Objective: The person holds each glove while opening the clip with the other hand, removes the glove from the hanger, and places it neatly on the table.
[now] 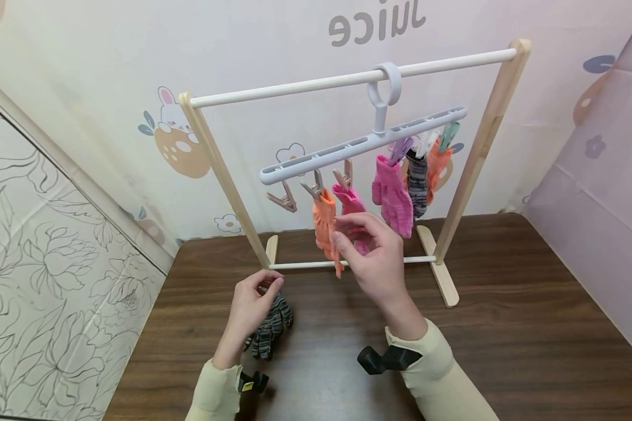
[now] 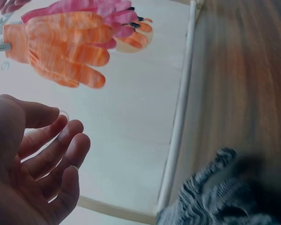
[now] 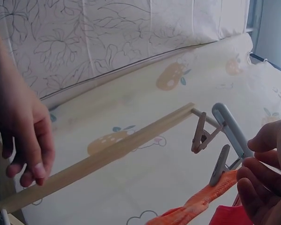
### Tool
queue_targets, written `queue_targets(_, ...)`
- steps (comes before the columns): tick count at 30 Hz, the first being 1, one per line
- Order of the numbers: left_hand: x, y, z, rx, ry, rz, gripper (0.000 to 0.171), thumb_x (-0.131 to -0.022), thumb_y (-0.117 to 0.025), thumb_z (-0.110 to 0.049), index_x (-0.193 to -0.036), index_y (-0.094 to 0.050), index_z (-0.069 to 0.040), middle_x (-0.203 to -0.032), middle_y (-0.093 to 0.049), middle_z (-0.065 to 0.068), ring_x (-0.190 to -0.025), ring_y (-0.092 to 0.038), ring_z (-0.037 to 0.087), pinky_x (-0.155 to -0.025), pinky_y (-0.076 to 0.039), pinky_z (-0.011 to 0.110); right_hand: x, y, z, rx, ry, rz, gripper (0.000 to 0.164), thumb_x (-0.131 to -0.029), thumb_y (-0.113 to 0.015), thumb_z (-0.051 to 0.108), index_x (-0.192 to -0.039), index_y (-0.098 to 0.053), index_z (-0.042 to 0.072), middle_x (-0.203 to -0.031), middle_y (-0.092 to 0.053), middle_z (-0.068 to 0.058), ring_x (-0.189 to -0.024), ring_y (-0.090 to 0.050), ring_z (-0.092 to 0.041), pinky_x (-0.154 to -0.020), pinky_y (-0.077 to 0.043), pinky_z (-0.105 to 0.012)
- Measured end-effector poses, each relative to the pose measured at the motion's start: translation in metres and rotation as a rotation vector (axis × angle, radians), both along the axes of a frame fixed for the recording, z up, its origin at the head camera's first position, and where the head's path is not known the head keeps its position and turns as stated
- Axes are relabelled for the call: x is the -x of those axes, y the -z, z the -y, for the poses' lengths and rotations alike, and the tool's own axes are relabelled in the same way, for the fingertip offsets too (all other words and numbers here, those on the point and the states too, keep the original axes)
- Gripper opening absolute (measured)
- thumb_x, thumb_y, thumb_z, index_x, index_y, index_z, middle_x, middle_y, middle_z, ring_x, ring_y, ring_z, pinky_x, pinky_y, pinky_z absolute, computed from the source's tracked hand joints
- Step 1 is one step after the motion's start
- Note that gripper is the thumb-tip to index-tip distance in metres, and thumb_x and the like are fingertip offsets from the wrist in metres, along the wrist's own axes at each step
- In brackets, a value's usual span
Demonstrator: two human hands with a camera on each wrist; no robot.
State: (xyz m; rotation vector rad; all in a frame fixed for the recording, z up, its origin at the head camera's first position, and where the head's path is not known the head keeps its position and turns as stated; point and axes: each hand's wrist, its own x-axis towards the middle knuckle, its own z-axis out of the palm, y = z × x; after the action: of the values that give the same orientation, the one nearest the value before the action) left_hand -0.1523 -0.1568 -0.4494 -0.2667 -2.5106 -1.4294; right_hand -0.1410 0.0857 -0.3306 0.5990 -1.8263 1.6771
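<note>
Glove (image 1: 324,225), orange and knitted, dangles from its grey clothespin (image 3: 219,166), likely light, soft and stretchy, best taken by the cuff (image 2: 15,43); right grip (image 1: 377,251) loosely spread beside it, left grip (image 1: 251,302) relaxed, empty, above the table (image 1: 537,327)

Dark glove (image 2: 213,204) cut off by left wrist view's bottom edge

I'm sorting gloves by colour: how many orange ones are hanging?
2: one orange glove hangs beside the right hand; another orange glove hangs from the green clip. Others may be hidden.
</note>
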Motion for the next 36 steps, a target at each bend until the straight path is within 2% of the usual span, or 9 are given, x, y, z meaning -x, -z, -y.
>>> queue_targets(8,0.008,-0.014,-0.011,-0.066,-0.002,-0.110,0.007,-0.093,-0.071,-0.019,-0.094,-0.075,-0.013,-0.080,-0.068,-0.006,-0.069,-0.062,0.011,-0.061,-0.050,0.029,0.003,0.003,-0.002,0.006,-0.003,0.001,0.020,-0.085,-0.074,-0.005,-0.105,-0.071,-0.002,-0.098,-0.067,-0.011,-0.083,-0.065,-0.019,-0.067,-0.055,-0.025)
queue_targets(15,-0.008,-0.062,-0.038,-0.147,0.030,-0.236,0.004,-0.088,-0.071,0.002,-0.092,-0.072,0.001,-0.080,-0.069,0.010,-0.068,-0.062,0.021,-0.060,-0.050,0.032,0.004,0.005,-0.004,0.005,0.003,0.018,0.020,-0.086,-0.073,-0.005,-0.105,-0.071,-0.001,-0.096,-0.068,-0.014,-0.081,-0.065,-0.018,-0.065,-0.053,-0.022)
queue_targets(18,-0.003,-0.062,-0.045,-0.167,0.038,-0.260,0.005,-0.088,-0.072,0.002,-0.093,-0.071,0.002,-0.081,-0.069,0.010,-0.069,-0.062,0.021,-0.059,-0.050,0.034,0.004,0.006,-0.005,0.003,0.009,0.019,0.019,-0.086,-0.073,-0.005,-0.105,-0.071,-0.001,-0.095,-0.068,-0.013,-0.081,-0.065,-0.018,-0.065,-0.053,-0.022)
queue_targets(24,0.016,-0.048,-0.054,-0.188,0.052,-0.306,0.009,-0.088,-0.074,-0.003,-0.097,-0.071,-0.001,-0.083,-0.068,0.010,-0.070,-0.062,0.025,-0.059,-0.050,0.039,0.004,0.009,-0.008,-0.013,0.028,0.038,0.020,-0.087,-0.074,-0.003,-0.106,-0.072,0.001,-0.098,-0.068,-0.011,-0.083,-0.065,-0.016,-0.065,-0.053,-0.021)
queue_targets(29,0.022,-0.050,-0.060,-0.220,0.069,-0.344,0.013,-0.089,-0.076,-0.011,-0.100,-0.072,-0.007,-0.087,-0.069,0.004,-0.079,-0.062,0.022,-0.063,-0.051,0.048,0.005,0.011,-0.009,-0.020,0.032,0.051,0.020,-0.087,-0.073,-0.003,-0.107,-0.071,0.000,-0.099,-0.069,-0.009,-0.084,-0.065,-0.016,-0.066,-0.053,-0.021)
queue_targets(31,0.024,-0.052,-0.062,-0.227,0.070,-0.351,0.015,-0.090,-0.076,-0.016,-0.102,-0.072,-0.009,-0.088,-0.069,0.001,-0.079,-0.061,0.019,-0.063,-0.050,0.047,0.005,0.012,-0.010,-0.024,0.035,0.049,0.020,-0.087,-0.073,-0.003,-0.107,-0.072,0.001,-0.099,-0.069,-0.009,-0.083,-0.065,-0.016,-0.067,-0.053,-0.021)
queue_targets(36,0.028,-0.060,-0.069,-0.235,0.073,-0.366,0.022,-0.088,-0.078,-0.025,-0.103,-0.071,-0.011,-0.089,-0.068,-0.002,-0.077,-0.062,0.014,-0.061,-0.050,0.035,0.006,0.015,-0.012,-0.033,0.051,0.038,0.020,-0.087,-0.073,-0.003,-0.106,-0.072,0.001,-0.098,-0.070,-0.009,-0.082,-0.064,-0.015,-0.068,-0.051,-0.020)
